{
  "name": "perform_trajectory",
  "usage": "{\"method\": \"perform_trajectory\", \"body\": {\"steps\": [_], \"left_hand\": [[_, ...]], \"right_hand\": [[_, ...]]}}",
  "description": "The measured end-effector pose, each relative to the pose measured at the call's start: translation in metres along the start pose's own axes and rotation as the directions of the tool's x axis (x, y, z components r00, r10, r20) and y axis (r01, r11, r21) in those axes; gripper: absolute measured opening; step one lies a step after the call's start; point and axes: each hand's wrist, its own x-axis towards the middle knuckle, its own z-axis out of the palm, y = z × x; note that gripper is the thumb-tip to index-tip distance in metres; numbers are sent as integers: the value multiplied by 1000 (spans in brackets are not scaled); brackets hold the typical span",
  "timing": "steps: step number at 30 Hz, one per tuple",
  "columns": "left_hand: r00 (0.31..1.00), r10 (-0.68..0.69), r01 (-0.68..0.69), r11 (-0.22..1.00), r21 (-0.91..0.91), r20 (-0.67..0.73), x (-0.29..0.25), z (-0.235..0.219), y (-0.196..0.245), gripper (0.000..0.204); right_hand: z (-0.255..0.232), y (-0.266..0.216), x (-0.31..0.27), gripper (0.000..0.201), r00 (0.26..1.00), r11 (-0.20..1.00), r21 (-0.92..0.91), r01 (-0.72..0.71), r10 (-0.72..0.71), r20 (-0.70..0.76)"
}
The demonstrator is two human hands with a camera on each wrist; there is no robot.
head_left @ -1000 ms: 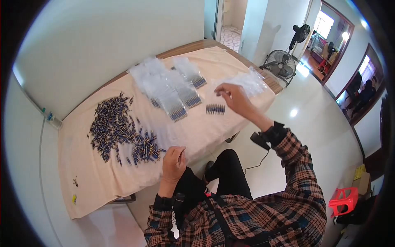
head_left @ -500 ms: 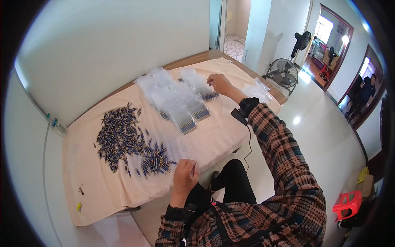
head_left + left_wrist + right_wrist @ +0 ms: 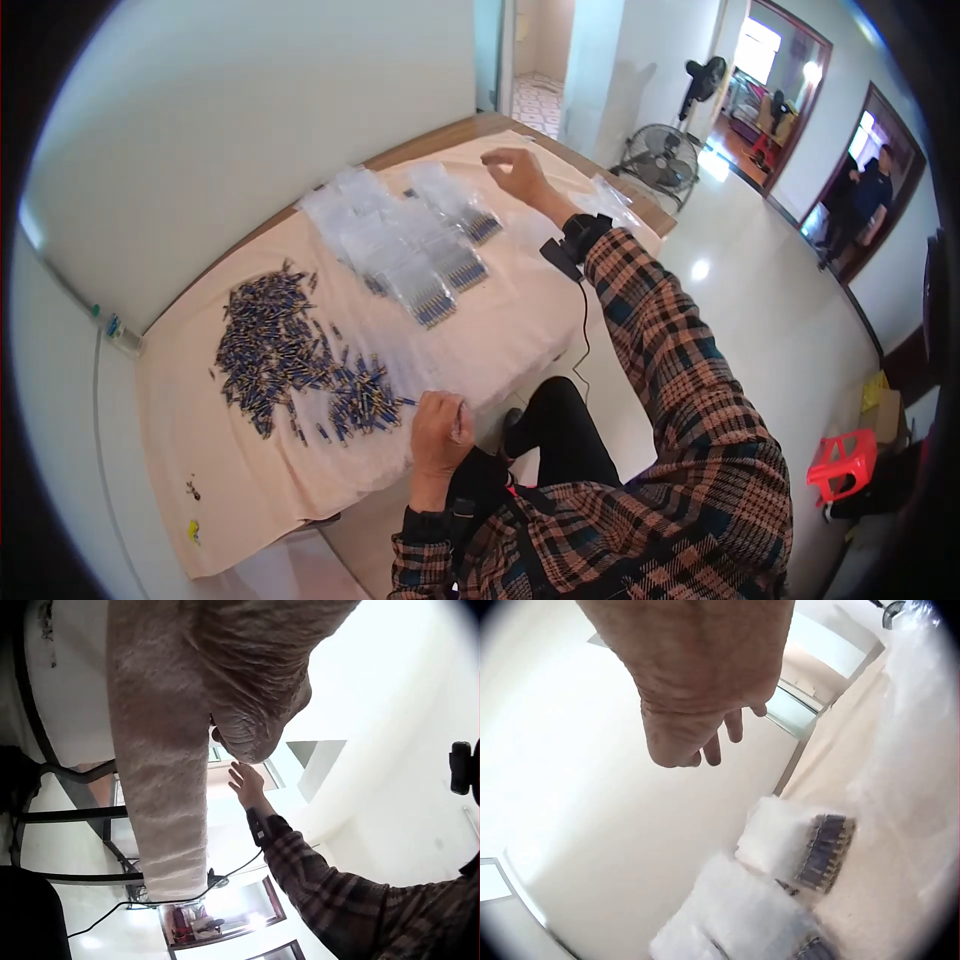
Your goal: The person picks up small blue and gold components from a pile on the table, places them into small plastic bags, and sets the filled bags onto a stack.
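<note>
My right hand [image 3: 522,175] is raised over the far side of the table, its fingers loosely bent and nothing visible between them. Below it, in the right wrist view, a clear bag [image 3: 769,840] has a row of slim dark-blue and brass-coloured pieces [image 3: 826,853] at one end. Several similar bags [image 3: 385,235] overlap in a pile at mid-table. My left hand [image 3: 438,435] rests at the near table edge with loosely curled fingers. Next to it spreads a heap of loose blue-and-brass pieces [image 3: 270,340]. The left wrist view hides most of that hand's fingers.
A pale cloth [image 3: 250,500] covers the wooden table [image 3: 490,125]. More clear plastic [image 3: 612,200] lies at the right end. A small yellow item [image 3: 193,532] sits near the left corner. Beyond are a floor fan [image 3: 660,160], a red stool [image 3: 842,465] and a person [image 3: 865,205] in a doorway.
My right hand has moved a bag with a row of pieces leftward onto the bag pile, then let go and lifted away. My left hand has stayed at the table edge.
</note>
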Motion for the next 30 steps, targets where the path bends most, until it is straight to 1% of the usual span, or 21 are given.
{"method": "perform_trajectory", "body": {"steps": [1, 4, 5, 6, 8, 9, 10, 11, 12, 15, 16, 19, 20, 23, 24, 26, 27, 28, 30], "left_hand": [[1000, -3, 3, 1000, 11, 0, 1, -1, 1, 13], [1000, -3, 3, 1000, 25, -1, 3, -2, 4, 14], [1000, -7, 7, 999, 32, -7, 3, -1, 4, 14], [1000, -13, 13, 999, 42, -13, 3, -1, 5, 14], [1000, -14, 15, 998, 58, -19, 5, 0, 6, 14], [1000, -15, 16, 998, 62, -25, 5, 1, 6, 14], [999, -15, 17, 997, 69, -29, 5, 1, 7, 14], [999, -13, 16, 997, 77, -31, 5, 1, 7, 14], [1000, -7, 9, 996, 86, -21, 4, 2, 8, 14], [1000, -7, 9, 997, 82, -25, 5, 3, 8, 14], [1000, -1, 2, 996, 92, -16, 4, 3, 8, 14], [999, -17, 19, 996, 82, -28, 4, 5, 8, 13], [1000, -11, 13, 996, 87, -25, 5, 5, 8, 13], [999, 3, 1, 994, 111, -33, 4, 5, 6, 12], [1000, 4, -1, 994, 113, -28, 4, 5, 6, 12], [1000, -4, 6, 994, 105, -23, 3, 5, 4, 12], [1000, -7, 10, 995, 99, -25, 3, 6, 4, 12], [1000, -6, 9, 995, 97, -24, 4, 6, 4, 12], [999, -5, 8, 997, 81, -34, 5, 6, 4, 11]], "right_hand": [[-13, 2, -11, 21, 1000, 1000, -16, -22, 22, -3], [-52, 11, -45, 20, 997, 986, -162, 46, -34, 73], [-60, 12, -62, 20, 991, 979, -191, 65, -41, 128], [-65, 14, -85, 21, 982, 973, -214, 87, -47, 182], [-71, 5, -127, 26, 962, 936, -323, 142, -53, 268], [-70, -1, -146, 26, 964, 937, -321, 137, -51, 262], [-69, -8, -163, 30, 959, 839, -506, 199, -61, 275], [-68, -12, -175, 34, 956, 702, -667, 249, -66, 287], [-66, -14, -184, 34, 959, 709, -664, 237, -62, 277], [-58, -20, -196, 32, 968, 744, -668, 0, 166, 186], [-58, -21, -198, 32, 970, 749, -663, -11, 170, 176], [-61, -24, -198, 26, 891, 828, -560, -37, 281, 356], [-62, -25, -199, 26, 894, 829, -558, -43, 281, 349], [-63, -21, -215, 33, 967, 931, -361, -64, 147, 208], [-64, -19, -220, 33, 967, 931, -358, -69, 151, 205], [-67, -18, -228, 31, 995, 931, -365, 18, 19, 96], [-68, -18, -230, 30, 998, 925, -375, 64, -52, 42], [-72, -24, -231, 30, 998, 924, -377, 63, -51, 42], [-90, -59, -224, 27, 995, 993, -112, -42, 33, -89]]}}
